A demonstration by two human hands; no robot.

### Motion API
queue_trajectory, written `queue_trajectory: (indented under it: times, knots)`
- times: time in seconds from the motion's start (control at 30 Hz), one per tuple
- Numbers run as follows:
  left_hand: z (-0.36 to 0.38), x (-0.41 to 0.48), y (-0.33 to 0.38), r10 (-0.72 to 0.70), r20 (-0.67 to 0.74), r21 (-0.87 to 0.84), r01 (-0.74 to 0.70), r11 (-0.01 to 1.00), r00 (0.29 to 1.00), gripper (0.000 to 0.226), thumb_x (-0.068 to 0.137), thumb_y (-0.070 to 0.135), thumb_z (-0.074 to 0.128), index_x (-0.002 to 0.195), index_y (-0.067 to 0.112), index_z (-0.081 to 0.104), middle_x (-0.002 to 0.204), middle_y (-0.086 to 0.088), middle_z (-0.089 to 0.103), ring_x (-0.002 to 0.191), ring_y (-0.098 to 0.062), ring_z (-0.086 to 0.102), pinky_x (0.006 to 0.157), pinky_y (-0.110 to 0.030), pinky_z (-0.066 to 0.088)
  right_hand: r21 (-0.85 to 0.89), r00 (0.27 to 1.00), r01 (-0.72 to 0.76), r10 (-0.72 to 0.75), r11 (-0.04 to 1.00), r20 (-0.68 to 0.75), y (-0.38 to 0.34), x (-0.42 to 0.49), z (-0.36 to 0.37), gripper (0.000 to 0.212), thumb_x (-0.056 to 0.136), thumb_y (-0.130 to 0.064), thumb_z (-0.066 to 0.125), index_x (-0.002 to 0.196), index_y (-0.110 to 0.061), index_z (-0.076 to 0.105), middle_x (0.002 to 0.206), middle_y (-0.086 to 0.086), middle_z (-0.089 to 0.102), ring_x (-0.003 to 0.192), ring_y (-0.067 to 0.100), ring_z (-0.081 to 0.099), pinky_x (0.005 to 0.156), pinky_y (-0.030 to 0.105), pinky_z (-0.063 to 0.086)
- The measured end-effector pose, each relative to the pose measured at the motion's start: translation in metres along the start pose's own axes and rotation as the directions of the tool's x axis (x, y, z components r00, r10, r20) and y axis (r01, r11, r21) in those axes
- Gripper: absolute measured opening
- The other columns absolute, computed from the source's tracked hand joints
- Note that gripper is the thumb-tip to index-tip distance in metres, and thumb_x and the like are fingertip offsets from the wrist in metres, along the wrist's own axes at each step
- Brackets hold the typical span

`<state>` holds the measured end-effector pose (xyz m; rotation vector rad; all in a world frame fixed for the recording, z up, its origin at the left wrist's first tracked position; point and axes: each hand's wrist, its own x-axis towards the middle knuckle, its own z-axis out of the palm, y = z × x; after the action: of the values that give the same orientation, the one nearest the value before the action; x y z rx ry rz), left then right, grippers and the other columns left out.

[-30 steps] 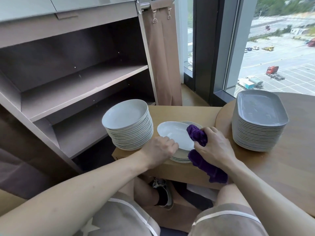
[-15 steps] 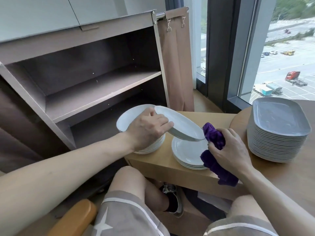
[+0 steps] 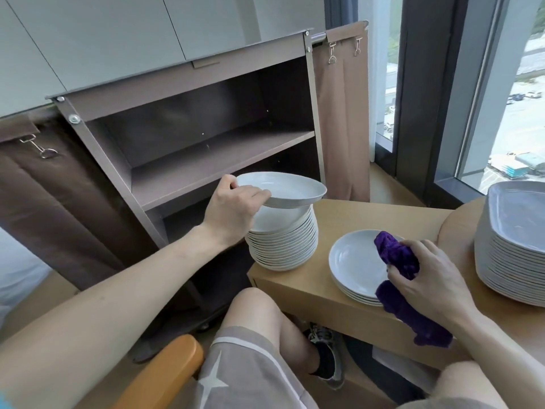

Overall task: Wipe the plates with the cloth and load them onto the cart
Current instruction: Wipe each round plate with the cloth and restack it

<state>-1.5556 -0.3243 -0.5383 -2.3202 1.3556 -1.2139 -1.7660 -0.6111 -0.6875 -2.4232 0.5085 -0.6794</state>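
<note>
Fingers point(image 3: 256, 193) of my left hand point(image 3: 233, 212) pinch a white plate point(image 3: 289, 190) over the tall plate stack point(image 3: 283, 249); my right hand point(image 3: 427, 278) grips the purple cloth point(image 3: 398, 256) above the short stack point(image 3: 351, 261).

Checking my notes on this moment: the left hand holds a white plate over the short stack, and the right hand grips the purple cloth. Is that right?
Not quite. In the head view the left hand holds the white plate over the tall stack, not the short stack; the right hand does grip the purple cloth.
</note>
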Motion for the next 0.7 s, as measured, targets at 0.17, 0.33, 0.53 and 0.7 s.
queue_trajectory:
  times: [0.17, 0.33, 0.53, 0.7]
  knots:
    - [0.017, -0.018, 0.009, -0.034, 0.096, 0.017, 0.032, 0.999, 0.995, 0.036, 0.074, -0.016, 0.05, 0.086, 0.011, 0.072, 0.061, 0.001, 0.063, 0.049, -0.026, 0.044, 0.069, -0.036, 0.044, -0.03, 0.998, 0.038, -0.037, 0.999, 0.042, 0.005, 0.001, 0.004, 0.045, 0.087, -0.037, 0.075, 0.127, -0.024, 0.059, 0.103, -0.011, 0.054, 0.09, 0.016, 0.053, 0.075, 0.038, 0.049]
    - [0.029, -0.031, 0.019, -0.12, 0.172, 0.001, 0.121, 0.993, 0.978, 0.036, 0.07, -0.019, 0.058, 0.082, 0.012, 0.071, 0.055, 0.003, 0.059, 0.045, -0.026, 0.04, 0.07, -0.033, 0.041, -0.03, 0.998, 0.043, -0.042, 0.999, 0.048, 0.004, 0.001, 0.005, 0.037, 0.086, -0.039, 0.073, 0.118, -0.029, 0.057, 0.098, -0.013, 0.052, 0.088, 0.016, 0.052, 0.075, 0.041, 0.05]
    - [0.042, -0.034, 0.028, -0.185, 0.306, -0.053, 0.21, 0.976, 0.934, 0.032, 0.08, -0.014, 0.056, 0.084, 0.016, 0.068, 0.063, 0.003, 0.065, 0.053, -0.026, 0.042, 0.08, -0.033, 0.042, -0.048, 0.997, 0.043, -0.039, 0.998, 0.07, 0.001, -0.001, 0.005, 0.036, 0.085, -0.038, 0.074, 0.116, -0.029, 0.058, 0.098, -0.013, 0.052, 0.087, 0.016, 0.05, 0.075, 0.039, 0.046]
    - [0.06, -0.027, 0.032, -0.23, 0.45, -0.154, 0.328, 0.932, 0.863, 0.027, 0.091, -0.004, 0.048, 0.087, 0.021, 0.059, 0.081, 0.005, 0.067, 0.073, -0.027, 0.054, 0.087, -0.03, 0.037, -0.053, 0.995, 0.021, -0.016, 0.998, 0.101, -0.004, -0.003, 0.003, 0.031, 0.086, -0.037, 0.073, 0.113, -0.028, 0.06, 0.1, -0.01, 0.055, 0.091, 0.018, 0.052, 0.081, 0.043, 0.049]
